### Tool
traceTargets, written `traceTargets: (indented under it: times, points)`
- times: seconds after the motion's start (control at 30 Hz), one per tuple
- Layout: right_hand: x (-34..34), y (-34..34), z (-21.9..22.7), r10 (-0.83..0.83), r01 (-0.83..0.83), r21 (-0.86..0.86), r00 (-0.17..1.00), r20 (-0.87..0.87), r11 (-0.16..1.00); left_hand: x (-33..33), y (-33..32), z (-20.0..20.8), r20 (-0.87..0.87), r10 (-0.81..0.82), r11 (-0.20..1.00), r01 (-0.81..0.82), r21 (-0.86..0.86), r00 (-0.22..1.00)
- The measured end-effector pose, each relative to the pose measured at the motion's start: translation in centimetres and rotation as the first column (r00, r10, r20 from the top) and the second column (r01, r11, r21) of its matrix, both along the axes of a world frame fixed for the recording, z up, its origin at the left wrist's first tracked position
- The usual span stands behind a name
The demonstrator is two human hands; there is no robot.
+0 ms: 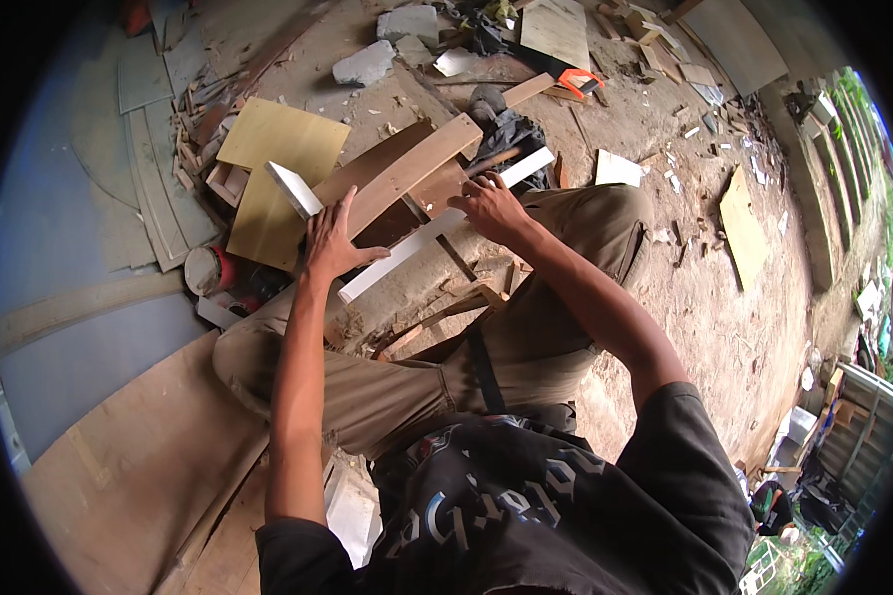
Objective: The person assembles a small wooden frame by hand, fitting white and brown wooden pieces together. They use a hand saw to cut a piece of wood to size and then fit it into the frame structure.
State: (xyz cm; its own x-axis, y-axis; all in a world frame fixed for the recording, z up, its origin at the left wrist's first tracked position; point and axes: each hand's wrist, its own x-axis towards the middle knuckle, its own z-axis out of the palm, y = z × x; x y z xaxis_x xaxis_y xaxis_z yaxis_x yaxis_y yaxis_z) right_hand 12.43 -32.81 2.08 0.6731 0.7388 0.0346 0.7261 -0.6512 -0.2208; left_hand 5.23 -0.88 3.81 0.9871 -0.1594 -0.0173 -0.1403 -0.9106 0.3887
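Note:
My left hand [333, 243] rests with its fingers spread against the near end of a wooden plank [417, 174] and beside a short white board [295, 190]. Its thumb reaches toward a long white strip [397, 263] that slants up to the right. Around the middle of that strip, the fingers of my right hand [496, 210] are bent, and the strip shows on both sides of them. The plank belongs to, or lies on, a brown wooden box-like frame [439, 188] in front of my crossed legs; its inside is partly hidden.
A yellowish panel [273, 188] lies left of the frame, near a red-and-white can [208, 270]. A handsaw with an orange handle [580, 83], grey concrete blocks [364, 63] and a dark hammer-like tool [486, 102] lie beyond. Wood scraps litter the dirt floor [704, 347].

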Motion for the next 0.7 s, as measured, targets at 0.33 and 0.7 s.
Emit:
traceTargets:
  times: [0.33,0.7]
  points:
    - [-0.2,0.9,0.0,0.022,-0.021,0.017,0.999,-0.029,1.0,0.1,0.0,0.2,-0.05,-0.018,0.999,0.017,-0.028,0.999]
    - [-0.3,2.7,0.0,0.091,-0.093,0.048,0.995,0.047,0.995,0.1,0.2,0.4,-0.096,-0.013,1.0,0.012,-0.008,0.995]
